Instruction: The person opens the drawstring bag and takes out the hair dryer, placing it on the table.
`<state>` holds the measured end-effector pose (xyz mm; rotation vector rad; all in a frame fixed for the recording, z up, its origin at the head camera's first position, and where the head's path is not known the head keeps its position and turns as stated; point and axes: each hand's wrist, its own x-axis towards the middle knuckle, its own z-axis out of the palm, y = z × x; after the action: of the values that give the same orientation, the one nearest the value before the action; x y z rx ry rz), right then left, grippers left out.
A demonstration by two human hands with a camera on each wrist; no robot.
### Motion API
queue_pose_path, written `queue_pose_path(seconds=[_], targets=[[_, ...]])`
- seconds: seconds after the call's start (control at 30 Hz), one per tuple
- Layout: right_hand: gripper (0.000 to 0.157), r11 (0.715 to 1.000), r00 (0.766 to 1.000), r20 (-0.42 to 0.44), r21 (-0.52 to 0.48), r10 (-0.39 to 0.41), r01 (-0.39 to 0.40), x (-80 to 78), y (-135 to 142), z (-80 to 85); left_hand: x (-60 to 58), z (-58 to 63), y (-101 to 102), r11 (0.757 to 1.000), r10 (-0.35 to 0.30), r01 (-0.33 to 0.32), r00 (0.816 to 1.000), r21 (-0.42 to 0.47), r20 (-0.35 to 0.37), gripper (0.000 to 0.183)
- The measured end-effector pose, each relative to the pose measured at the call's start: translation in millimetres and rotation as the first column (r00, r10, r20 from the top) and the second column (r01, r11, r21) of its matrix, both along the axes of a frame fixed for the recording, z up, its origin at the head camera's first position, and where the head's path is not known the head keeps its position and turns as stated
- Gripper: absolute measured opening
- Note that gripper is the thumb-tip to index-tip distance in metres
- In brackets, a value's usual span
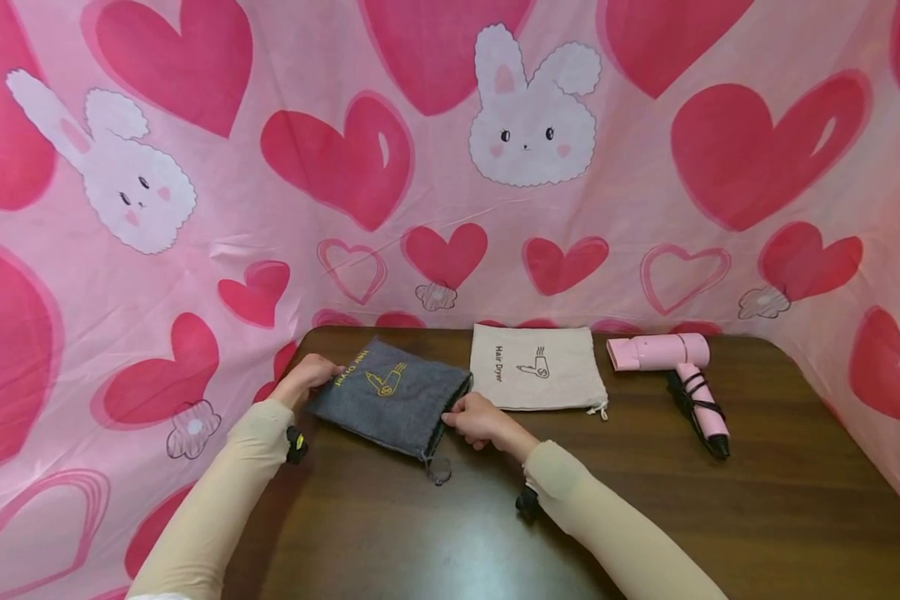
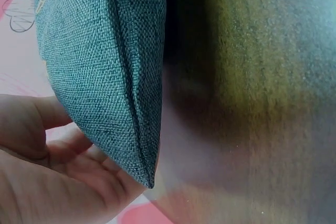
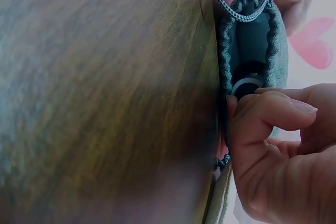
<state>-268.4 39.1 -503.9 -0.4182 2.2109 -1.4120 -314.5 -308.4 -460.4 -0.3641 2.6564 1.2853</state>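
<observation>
A dark grey drawstring bag point(image 1: 401, 408) with yellow "Hair Dryer" lettering and a dryer picture lies slanted on the table. My left hand point(image 1: 311, 379) grips its closed end; in the left wrist view, thumb and fingers lie on either side of the bag's corner point(image 2: 131, 129). At the bag's mouth, my right hand point(image 1: 480, 418) has curled fingers on the rim. Past those fingers, the right wrist view shows a dark object point(image 3: 252, 40) with a silvery ring inside the bag; its kind is unclear. A drawstring loop point(image 3: 239, 11) hangs from the mouth's corner.
Behind my right hand lies a flat cream drawstring bag point(image 1: 562, 375) with a dryer print. Farther right is a pink hair dryer point(image 1: 663, 352), its black cord wound around the handle. A pink heart-and-rabbit cloth point(image 1: 450, 200) rises along the table's back and sides.
</observation>
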Motion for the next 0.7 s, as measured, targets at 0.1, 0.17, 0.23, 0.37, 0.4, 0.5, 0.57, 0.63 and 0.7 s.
queue_pose_path(seconds=[0.1,0.17,0.23,0.37,0.4,0.5,0.57,0.63,0.7], targets=[[0.045,1.0,1.0,-0.004,0.001,0.0,0.0,0.8,0.6,0.1,0.5,-2.0,0.1,0.999,0.014,-0.013,1.0,0.029,-0.025,0.017],[0.045,1.0,1.0,-0.005,-0.001,-0.001,0.001,1.2,1.1,0.8,0.4,-3.2,0.2,0.999,0.016,-0.015,0.999,0.034,-0.035,0.017],[0.044,1.0,1.0,-0.003,-0.003,-0.001,0.001,1.3,1.3,1.4,0.3,-3.8,-0.1,1.0,0.019,-0.019,0.999,0.024,-0.035,0.019],[0.044,1.0,1.0,-0.003,0.001,-0.002,0.002,1.2,1.7,1.8,-0.4,-6.2,-0.1,1.0,0.03,-0.03,0.999,0.009,-0.013,0.018],[0.043,1.0,1.0,-0.004,0.005,-0.003,0.003,1.1,2.0,1.8,-0.5,-6.5,-0.3,1.0,0.029,-0.029,1.0,0.003,-0.012,0.019],[0.042,1.0,1.0,-0.009,0.011,-0.002,0.002,1.0,2.6,1.1,-0.9,-7.8,0.3,0.999,0.039,-0.039,0.999,0.004,-0.013,0.02],[0.042,1.0,1.0,-0.007,0.01,0.002,-0.002,1.2,3.1,0.9,-1.1,-8.2,0.5,0.999,0.042,-0.042,0.999,0.008,-0.015,0.021],[0.041,1.0,1.0,-0.007,0.012,0.005,-0.005,1.7,3.5,0.6,-1.2,-8.7,0.9,0.999,0.045,-0.045,0.999,0.011,-0.01,0.021],[0.041,1.0,1.0,-0.003,0.014,0.007,-0.006,2.4,4.0,0.6,-1.3,-8.6,0.9,0.999,0.043,-0.043,0.999,0.003,-0.01,0.024]])
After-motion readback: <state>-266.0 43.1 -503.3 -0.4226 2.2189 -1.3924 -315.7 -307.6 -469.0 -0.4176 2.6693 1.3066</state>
